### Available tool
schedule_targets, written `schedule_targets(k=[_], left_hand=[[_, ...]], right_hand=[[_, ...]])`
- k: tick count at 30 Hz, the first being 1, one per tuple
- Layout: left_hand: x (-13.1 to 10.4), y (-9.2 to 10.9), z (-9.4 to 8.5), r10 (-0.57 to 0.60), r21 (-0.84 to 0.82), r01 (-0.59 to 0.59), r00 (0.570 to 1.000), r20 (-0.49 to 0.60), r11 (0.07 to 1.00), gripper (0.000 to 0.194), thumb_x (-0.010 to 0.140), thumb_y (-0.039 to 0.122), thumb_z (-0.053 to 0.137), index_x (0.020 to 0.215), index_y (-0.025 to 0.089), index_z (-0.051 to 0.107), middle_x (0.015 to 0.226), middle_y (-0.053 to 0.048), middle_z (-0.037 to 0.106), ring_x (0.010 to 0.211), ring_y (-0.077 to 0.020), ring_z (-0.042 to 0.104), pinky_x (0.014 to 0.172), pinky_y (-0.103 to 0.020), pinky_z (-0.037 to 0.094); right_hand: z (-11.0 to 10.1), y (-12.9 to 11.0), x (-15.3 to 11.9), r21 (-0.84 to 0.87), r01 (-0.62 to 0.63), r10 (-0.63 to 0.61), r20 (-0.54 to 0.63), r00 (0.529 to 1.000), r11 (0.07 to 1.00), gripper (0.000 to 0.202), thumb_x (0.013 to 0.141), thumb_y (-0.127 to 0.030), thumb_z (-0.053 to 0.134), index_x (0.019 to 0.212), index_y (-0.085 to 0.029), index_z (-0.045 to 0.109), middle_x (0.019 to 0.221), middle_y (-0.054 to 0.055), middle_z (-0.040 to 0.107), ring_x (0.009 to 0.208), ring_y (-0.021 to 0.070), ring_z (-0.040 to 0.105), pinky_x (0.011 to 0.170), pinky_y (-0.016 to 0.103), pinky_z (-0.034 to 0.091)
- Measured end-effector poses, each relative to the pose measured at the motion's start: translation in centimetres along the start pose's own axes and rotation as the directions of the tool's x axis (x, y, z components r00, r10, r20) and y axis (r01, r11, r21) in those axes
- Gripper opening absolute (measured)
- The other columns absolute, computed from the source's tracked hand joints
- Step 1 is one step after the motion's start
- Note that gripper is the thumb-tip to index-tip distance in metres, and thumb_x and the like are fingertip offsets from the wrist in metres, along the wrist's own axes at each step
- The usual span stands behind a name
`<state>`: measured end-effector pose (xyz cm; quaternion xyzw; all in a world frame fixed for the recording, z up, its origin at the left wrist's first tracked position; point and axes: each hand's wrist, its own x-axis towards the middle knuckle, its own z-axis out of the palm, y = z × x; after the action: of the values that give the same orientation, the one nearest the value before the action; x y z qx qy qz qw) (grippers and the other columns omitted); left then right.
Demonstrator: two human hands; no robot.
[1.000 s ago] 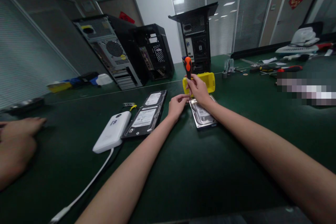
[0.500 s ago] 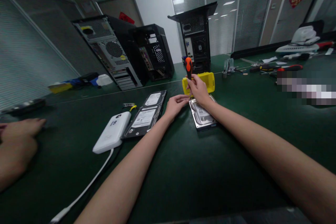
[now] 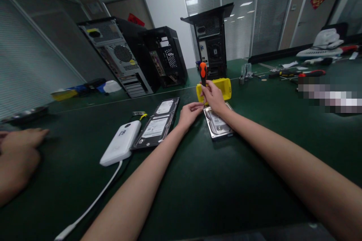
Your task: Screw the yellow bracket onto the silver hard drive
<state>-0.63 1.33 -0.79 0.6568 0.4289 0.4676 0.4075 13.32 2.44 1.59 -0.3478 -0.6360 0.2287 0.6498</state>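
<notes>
My right hand [image 3: 214, 97] is closed around the lower handle of an orange and black screwdriver [image 3: 203, 72], which stands nearly upright. Its tip is down at the far left corner of a silver hard drive [image 3: 218, 125] lying flat on the table. At that same corner, the fingers of my left hand [image 3: 189, 115] are pressed together beside the screwdriver's tip. Whatever they pinch is too small to make out. Just behind both hands sits a yellow plastic case [image 3: 226, 87], partly hidden by my right hand.
Two dark hard drives [image 3: 156, 128] and a white power bank [image 3: 121, 143] with a cable lie to the left. Computer cases [image 3: 124, 56] stand at the back. Pliers [image 3: 311, 73] and other tools lie at the right. Another person's hand [image 3: 21, 150] rests at the left edge.
Hardly anything differs. Both hands and the screwdriver stay at the drive's corner, and the view has shifted very slightly.
</notes>
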Motion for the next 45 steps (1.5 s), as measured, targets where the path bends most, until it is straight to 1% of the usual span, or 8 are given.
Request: schedule_targets(k=[6, 11, 17, 23, 32, 38, 42, 45], left_hand=[[0.01, -0.02, -0.02, 0.0, 0.007, 0.0, 1.0, 0.003, 1.0, 0.035, 0.066, 0.026, 0.072, 0.098, 0.011, 0.07, 0.102, -0.013, 0.072, 0.095, -0.0228, 0.066, 0.091, -0.037, 0.048], [0.0, 0.08, 0.03, -0.005, 0.045, 0.005, 1.0, -0.004, 0.999, 0.034, 0.068, 0.028, 0.071, 0.098, 0.012, 0.071, 0.104, -0.012, 0.071, 0.096, -0.0229, 0.066, 0.09, -0.036, 0.048], [-0.02, 0.15, 0.04, 0.009, 0.068, -0.008, 1.0, -0.007, 0.998, 0.033, 0.068, 0.028, 0.07, 0.097, 0.013, 0.071, 0.103, -0.011, 0.071, 0.094, -0.0224, 0.066, 0.087, -0.034, 0.049], [0.0, -0.01, -0.02, 0.015, 0.116, -0.012, 1.0, -0.022, 0.993, 0.032, 0.069, 0.029, 0.069, 0.098, 0.015, 0.072, 0.101, -0.01, 0.072, 0.094, -0.0227, 0.066, 0.086, -0.034, 0.05], [-0.07, -0.09, 0.12, 0.019, 0.06, -0.018, 1.0, -0.015, 0.998, 0.034, 0.068, 0.026, 0.069, 0.099, 0.012, 0.07, 0.104, -0.012, 0.071, 0.095, -0.0221, 0.066, 0.088, -0.033, 0.049], [0.05, -0.45, 0.02, 0.022, 0.065, -0.021, 0.999, -0.023, 0.998, 0.035, 0.069, 0.028, 0.069, 0.1, 0.013, 0.07, 0.101, -0.012, 0.072, 0.096, -0.0227, 0.066, 0.089, -0.034, 0.049], [0.14, -0.61, 0.0, 0.018, 0.072, -0.015, 0.999, -0.034, 0.997, 0.034, 0.069, 0.028, 0.069, 0.099, 0.013, 0.071, 0.1, -0.011, 0.072, 0.096, -0.0232, 0.066, 0.089, -0.035, 0.049], [0.14, -0.63, 0.01, 0.021, 0.086, -0.018, 0.999, -0.036, 0.996, 0.034, 0.069, 0.029, 0.069, 0.099, 0.013, 0.071, 0.099, -0.011, 0.072, 0.096, -0.0239, 0.067, 0.089, -0.035, 0.049]], right_hand=[[-0.06, -0.34, -0.04, 0.005, -0.013, 0.013, 0.014, 1.0, 1.0, 0.032, 0.091, -0.039, 0.043, 0.109, -0.015, 0.054, 0.068, 0.0, 0.057, 0.059, 0.0112, 0.054, 0.061, 0.023, 0.041], [-0.03, -0.35, -0.07, 0.013, -0.013, 0.012, 0.032, 0.999, 1.0, 0.033, 0.091, -0.04, 0.042, 0.11, -0.015, 0.054, 0.069, 0.001, 0.057, 0.061, 0.0116, 0.055, 0.062, 0.024, 0.043], [0.0, -0.21, -0.03, 0.011, 0.004, -0.004, 0.048, 0.999, 1.0, 0.032, 0.091, -0.04, 0.042, 0.11, -0.017, 0.053, 0.068, 0.0, 0.057, 0.061, 0.0116, 0.055, 0.06, 0.023, 0.043], [0.07, -0.35, -0.11, 0.009, 0.012, -0.013, 0.056, 0.998, 1.0, 0.033, 0.091, -0.04, 0.043, 0.111, -0.016, 0.054, 0.068, 0.001, 0.057, 0.06, 0.0116, 0.055, 0.06, 0.023, 0.042], [0.04, -0.53, -0.19, 0.007, 0.014, -0.015, 0.071, 0.997, 1.0, 0.031, 0.09, -0.036, 0.044, 0.111, -0.016, 0.056, 0.068, 0.0, 0.057, 0.059, 0.0105, 0.054, 0.058, 0.022, 0.042], [0.07, -0.38, -0.04, 0.058, -0.05, 0.045, 0.084, 0.995, 0.997, 0.028, 0.088, -0.038, 0.049, 0.105, -0.018, 0.056, 0.068, 0.0, 0.058, 0.048, 0.0076, 0.049, 0.049, 0.021, 0.041], [0.09, -0.32, 0.1, 0.083, -0.086, 0.08, 0.064, 0.995, 0.993, 0.024, 0.084, -0.039, 0.054, 0.097, -0.019, 0.051, 0.067, -0.002, 0.059, 0.045, 0.0066, 0.049, 0.046, 0.019, 0.04], [0.07, -0.32, 0.11, 0.08, -0.089, 0.084, 0.059, 0.995, 0.993, 0.026, 0.082, -0.04, 0.057, 0.096, -0.02, 0.048, 0.064, -0.004, 0.058, 0.043, 0.0067, 0.05, 0.044, 0.019, 0.039]])
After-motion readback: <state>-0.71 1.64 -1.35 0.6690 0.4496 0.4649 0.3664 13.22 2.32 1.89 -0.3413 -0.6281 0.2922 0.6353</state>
